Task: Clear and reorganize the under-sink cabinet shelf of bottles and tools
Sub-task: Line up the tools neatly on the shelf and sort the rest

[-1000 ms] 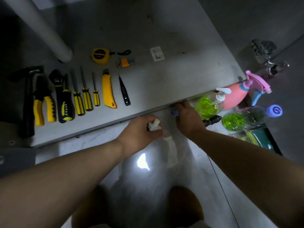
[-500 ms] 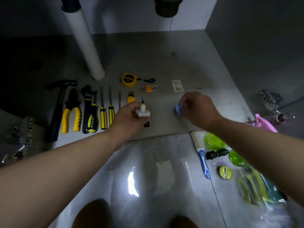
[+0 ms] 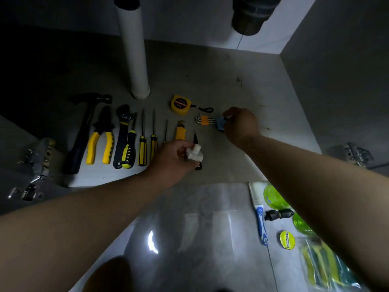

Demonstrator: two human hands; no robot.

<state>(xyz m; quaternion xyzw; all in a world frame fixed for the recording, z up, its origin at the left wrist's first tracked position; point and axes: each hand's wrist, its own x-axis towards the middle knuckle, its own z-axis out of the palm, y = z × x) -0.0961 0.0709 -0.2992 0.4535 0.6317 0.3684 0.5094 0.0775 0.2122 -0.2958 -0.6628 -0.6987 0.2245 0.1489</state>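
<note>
Left hand [image 3: 174, 160] grips a white plastic fitting [image 3: 194, 154], above the near end of the yellow utility knife [image 3: 180, 131]. Right hand [image 3: 242, 125] pinches a small blue piece [image 3: 221, 123] at the tips of the hex key set [image 3: 204, 119], just near-right of the tape measure [image 3: 179, 103]. Cabinet shelf [image 3: 210, 81] holds the tool row at left: hammer [image 3: 84, 131], pliers [image 3: 101, 144], wrench [image 3: 122, 131], screwdrivers [image 3: 142, 148]. Floor, near right: clear bag [image 3: 328, 270] with yellow and green items inside, kind unclear. Green bottles [image 3: 272, 199] partly behind the right arm.

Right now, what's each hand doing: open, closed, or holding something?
Left hand: holding a small white plastic fitting.
Right hand: pinching a small blue object beside the hex keys.
</note>
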